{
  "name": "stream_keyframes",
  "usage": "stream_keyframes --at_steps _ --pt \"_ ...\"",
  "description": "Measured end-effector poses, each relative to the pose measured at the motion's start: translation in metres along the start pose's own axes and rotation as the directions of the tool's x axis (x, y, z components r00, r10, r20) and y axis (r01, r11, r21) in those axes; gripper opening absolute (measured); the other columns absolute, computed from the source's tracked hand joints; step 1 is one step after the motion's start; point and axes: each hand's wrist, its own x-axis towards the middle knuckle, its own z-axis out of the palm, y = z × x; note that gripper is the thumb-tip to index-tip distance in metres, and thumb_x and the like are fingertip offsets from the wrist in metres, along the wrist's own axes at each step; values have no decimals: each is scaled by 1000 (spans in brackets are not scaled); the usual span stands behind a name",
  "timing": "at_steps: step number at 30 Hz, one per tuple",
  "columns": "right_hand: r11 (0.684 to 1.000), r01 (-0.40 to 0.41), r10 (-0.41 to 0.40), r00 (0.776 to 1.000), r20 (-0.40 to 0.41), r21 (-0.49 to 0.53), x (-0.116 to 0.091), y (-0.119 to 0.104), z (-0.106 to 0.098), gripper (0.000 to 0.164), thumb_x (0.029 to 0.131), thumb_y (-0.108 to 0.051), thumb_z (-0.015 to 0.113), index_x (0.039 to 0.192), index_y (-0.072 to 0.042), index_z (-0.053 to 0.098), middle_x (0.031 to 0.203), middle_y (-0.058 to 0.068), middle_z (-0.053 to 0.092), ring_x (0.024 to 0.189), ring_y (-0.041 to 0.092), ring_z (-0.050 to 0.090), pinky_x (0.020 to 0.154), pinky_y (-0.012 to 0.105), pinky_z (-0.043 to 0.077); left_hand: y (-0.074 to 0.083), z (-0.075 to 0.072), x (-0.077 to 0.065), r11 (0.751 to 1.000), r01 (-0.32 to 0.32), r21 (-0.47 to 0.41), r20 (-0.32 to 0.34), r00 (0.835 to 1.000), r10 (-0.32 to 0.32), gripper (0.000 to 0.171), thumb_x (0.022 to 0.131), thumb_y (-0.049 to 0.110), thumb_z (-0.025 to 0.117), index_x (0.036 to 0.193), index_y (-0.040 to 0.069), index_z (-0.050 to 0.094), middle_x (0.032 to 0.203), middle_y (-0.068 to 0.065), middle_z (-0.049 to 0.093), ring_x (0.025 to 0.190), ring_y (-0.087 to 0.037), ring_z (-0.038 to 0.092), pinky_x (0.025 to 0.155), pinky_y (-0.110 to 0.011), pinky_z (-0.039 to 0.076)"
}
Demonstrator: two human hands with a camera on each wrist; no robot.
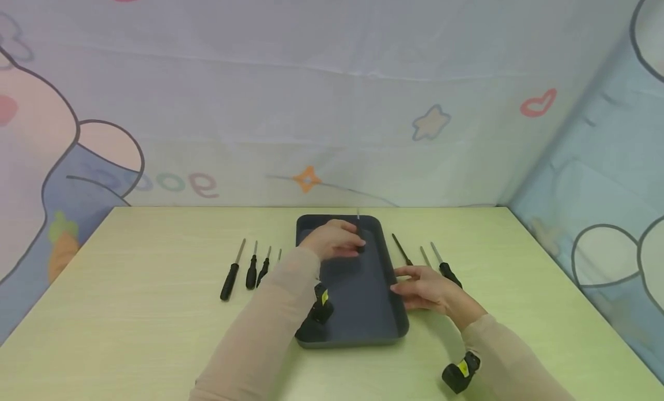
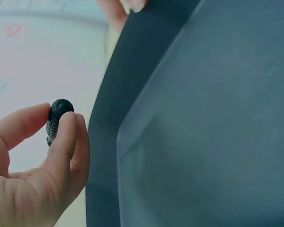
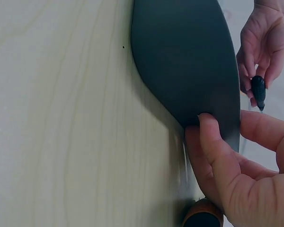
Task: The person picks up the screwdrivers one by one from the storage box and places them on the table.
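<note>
My left hand (image 1: 333, 239) is over the far part of a dark grey tray (image 1: 363, 300). Between its thumb and fingertips it pinches the black handle of a small screwdriver (image 2: 61, 108), whose thin shaft points away toward the tray's far edge. At the tray's right side, my right hand (image 1: 427, 288) grips the wall, fingertips against the outer face and thumb at the rim. The right wrist view shows this grip close up, with the left hand (image 3: 267, 40) and its screwdriver beyond the rim. No other item shows in the visible part of the tray.
Left of the tray several black-handled screwdrivers (image 1: 230, 282) lie in a row, the nearest to it partly hidden by my left sleeve. To the right lie more screwdrivers (image 1: 449, 273), partly behind my right hand. A printed cloth (image 1: 353, 118) hangs behind the pale wooden table (image 1: 145, 309).
</note>
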Motion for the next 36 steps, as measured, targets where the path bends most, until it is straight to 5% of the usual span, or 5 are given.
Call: stream_keyframes --at_steps 10,24,36 --pt "1000 0 0 1000 -8 -6 2 -1 1 65 90 1 56 140 14 17 118 27 54 97 26 63 79 38 52 9 -25 -16 1000 -14 23 6 1000 14 58 88 -7 56 140 -3 31 133 -24 43 117 -34 51 92 -36 46" --pt "1000 5 -5 1000 -4 1 1 -3 4 64 90 0 56 139 15 18 117 27 56 97 26 63 79 38 53 2 -90 -40 998 -39 41 18 999 38 62 91 -3 52 144 -3 20 142 -26 29 129 -35 37 98 -37 41" --pt "1000 -6 6 999 -34 -1 -2 -1 2 64 90 1 56 140 14 18 118 28 55 97 27 62 79 39 52 -11 -127 -54 991 -16 130 -45 999 22 62 91 4 56 142 -3 23 120 -18 47 95 -15 57 87 -26 48"
